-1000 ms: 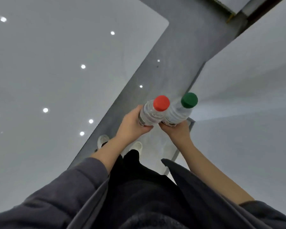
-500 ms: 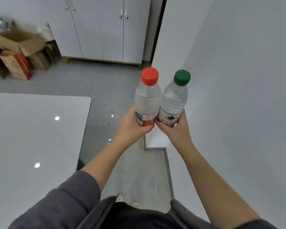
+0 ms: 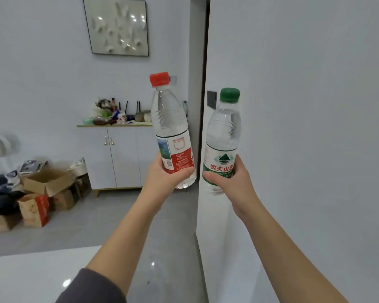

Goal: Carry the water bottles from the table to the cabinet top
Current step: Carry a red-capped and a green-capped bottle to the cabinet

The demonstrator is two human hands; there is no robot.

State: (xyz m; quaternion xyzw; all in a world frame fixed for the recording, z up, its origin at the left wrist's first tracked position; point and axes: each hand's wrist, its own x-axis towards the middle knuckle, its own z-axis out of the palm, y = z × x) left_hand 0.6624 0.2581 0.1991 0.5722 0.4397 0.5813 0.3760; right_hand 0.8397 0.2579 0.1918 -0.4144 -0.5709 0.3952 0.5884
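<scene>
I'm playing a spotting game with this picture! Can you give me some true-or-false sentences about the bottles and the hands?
1. The left hand grips the red-capped bottle. True.
2. The right hand is empty. False: it grips the green-capped bottle.
3. The two bottles are pressed together. False: a gap shows between them.
4. Things sit on the cabinet top. True.
</scene>
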